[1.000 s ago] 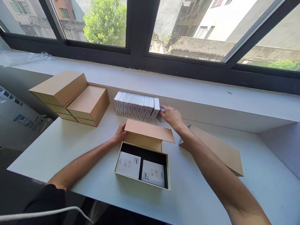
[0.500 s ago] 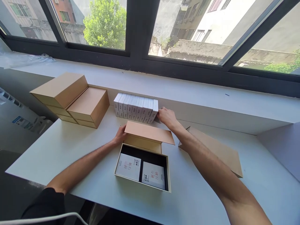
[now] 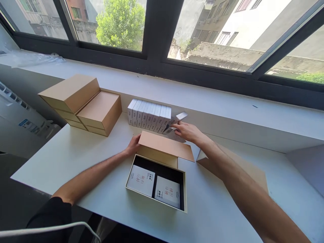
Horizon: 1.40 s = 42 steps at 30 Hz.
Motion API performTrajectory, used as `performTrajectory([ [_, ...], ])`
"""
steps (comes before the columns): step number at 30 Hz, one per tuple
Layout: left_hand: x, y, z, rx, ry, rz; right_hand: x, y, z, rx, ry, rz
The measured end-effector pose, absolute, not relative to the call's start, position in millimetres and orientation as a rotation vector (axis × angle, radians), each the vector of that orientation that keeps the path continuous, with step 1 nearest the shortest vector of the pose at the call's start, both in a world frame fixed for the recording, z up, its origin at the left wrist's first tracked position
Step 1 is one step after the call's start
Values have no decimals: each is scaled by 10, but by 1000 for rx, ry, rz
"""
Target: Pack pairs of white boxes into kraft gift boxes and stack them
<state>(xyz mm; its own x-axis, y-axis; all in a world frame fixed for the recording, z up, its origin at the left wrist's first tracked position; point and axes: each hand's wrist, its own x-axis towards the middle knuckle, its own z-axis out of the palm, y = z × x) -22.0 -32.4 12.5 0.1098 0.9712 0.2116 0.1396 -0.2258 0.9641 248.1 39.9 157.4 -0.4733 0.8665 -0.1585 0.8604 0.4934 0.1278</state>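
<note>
An open gift box (image 3: 157, 204) with a black lining stands before me; two flat white printed boxes (image 3: 167, 192) lie side by side in it. Its brown hinged lid (image 3: 167, 145) is folded back on the far side. My left hand (image 3: 133, 145) grips the lid's left end, some fingers hidden behind it. Beyond the lid, slim white cartons (image 3: 149, 113) are stacked in a two-layer row. At the row's right end, my right hand (image 3: 186, 131) is closed on a white carton (image 3: 179, 117) that leans away from the others. Another carton tilts beneath those fingers.
Several closed brown boxes (image 3: 86, 101) are piled at the table's left rear. A brown cardboard piece (image 3: 249, 168) lies partly behind my right forearm. A white ledge (image 3: 217, 98) runs below the windows, with clear plastic (image 3: 37, 59) at its left. A white cable crosses the lower left.
The end of the carton row has come apart, with a carton now tilted to the right in my right hand. My left hand stays at the lid. The view has shifted slightly.
</note>
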Motion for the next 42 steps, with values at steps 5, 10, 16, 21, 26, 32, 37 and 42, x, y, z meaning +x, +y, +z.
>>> performTrajectory([
  [5,-218,-314,108,1528,1099,1236,2398,438,1511,1440,2624,26],
  [10,-217,-303,85,1536,1109,1229,2553,402,1571,1550,2705,-19],
  [16,-218,-308,78,1535,1100,1241,2931,-27,2052,2117,2989,-249],
  [21,-245,-320,78,1542,1133,1236,2866,-937,2069,2376,3070,-832],
  [26,-280,-313,41,1549,1156,1242,2605,-1688,1481,1951,2927,-841],
  [32,-282,-312,18,1544,1217,1256,2536,-1805,1149,1477,2987,3],
  [37,-271,-354,67,1523,1212,1254,2489,-1732,1069,1221,2979,205],
  [42,-265,-369,117,1527,1238,1235,2316,-1766,1060,930,3195,-20],
])
